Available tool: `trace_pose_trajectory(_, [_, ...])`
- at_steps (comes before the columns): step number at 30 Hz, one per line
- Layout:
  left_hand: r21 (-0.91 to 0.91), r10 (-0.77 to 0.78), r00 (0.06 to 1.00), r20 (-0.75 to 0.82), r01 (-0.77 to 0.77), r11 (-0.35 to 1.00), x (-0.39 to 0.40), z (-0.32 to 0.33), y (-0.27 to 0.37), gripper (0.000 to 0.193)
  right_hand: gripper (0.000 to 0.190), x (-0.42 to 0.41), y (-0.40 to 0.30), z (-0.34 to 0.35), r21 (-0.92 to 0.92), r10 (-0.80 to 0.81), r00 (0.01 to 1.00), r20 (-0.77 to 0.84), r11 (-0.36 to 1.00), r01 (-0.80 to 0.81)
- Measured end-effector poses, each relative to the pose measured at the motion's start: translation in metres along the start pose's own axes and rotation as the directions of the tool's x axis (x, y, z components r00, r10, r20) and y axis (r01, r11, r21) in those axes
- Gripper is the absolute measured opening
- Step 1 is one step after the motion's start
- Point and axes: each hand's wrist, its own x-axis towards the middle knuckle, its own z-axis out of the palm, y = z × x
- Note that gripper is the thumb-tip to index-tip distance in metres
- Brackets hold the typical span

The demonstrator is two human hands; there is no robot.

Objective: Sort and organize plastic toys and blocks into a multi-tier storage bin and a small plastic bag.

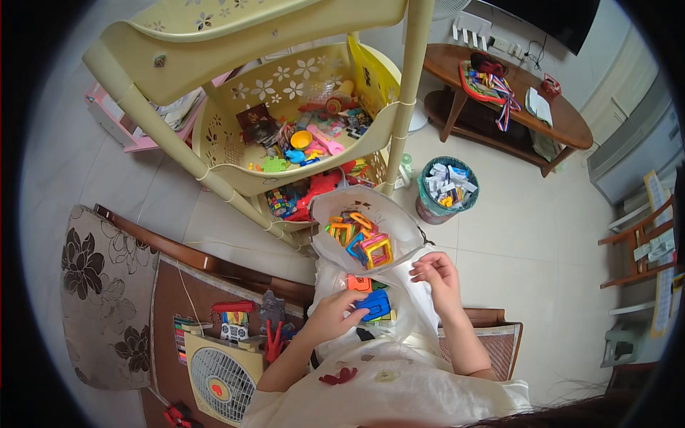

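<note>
My left hand point(338, 316) holds a blue plastic piece point(375, 305) between thumb and fingers, above my lap. Beneath it, an orange piece point(359, 283) and some green and yellow ones lie in a clear plastic bag point(402, 320). My right hand point(438, 275) is raised to the right with its fingers partly curled and nothing seen in them. Just beyond both hands stands a white drawstring bag point(398, 227), its mouth wide, with colourful magnetic tile frames point(378, 251) inside.
A cream tiered plastic rack point(235, 179) full of small toys stands ahead. A lined waste bin point(448, 190) with paper scraps is right of it, before an oval wooden table point(567, 125). A box fan point(222, 382) sits on the seat at my left.
</note>
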Motion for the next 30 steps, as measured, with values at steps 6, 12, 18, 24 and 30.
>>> trace_pose_trajectory(6, [0.474,0.289,0.950,-0.118,-0.202,0.857,0.008,0.003,-0.009,0.020,0.012,0.000,-0.002,0.001,-0.098,-0.032,1.000,0.001,0.995,0.031])
trace_pose_trajectory(12, [0.622,0.583,0.747,-0.320,-0.298,0.724,0.015,-0.077,0.039,0.021,0.010,0.051,-0.037,0.012,-0.410,-0.245,0.942,0.229,0.854,0.321])
trace_pose_trajectory(18, [0.697,0.555,0.733,-0.392,-0.157,0.699,0.054,-0.114,0.033,0.022,0.025,0.156,-0.121,0.095,-0.694,-0.296,0.735,0.610,0.247,0.676])
trace_pose_trajectory(24, [0.551,0.505,0.759,-0.412,-0.234,0.801,0.063,-0.092,-0.012,0.020,0.031,0.327,-0.115,0.172,-0.762,-0.046,0.779,0.626,-0.250,0.597])
trace_pose_trajectory(30, [0.241,0.241,0.797,-0.555,-0.123,0.963,0.044,-0.083,-0.052,0.014,0.075,0.434,-0.081,0.175,-0.852,0.228,0.954,0.196,-0.442,0.281])
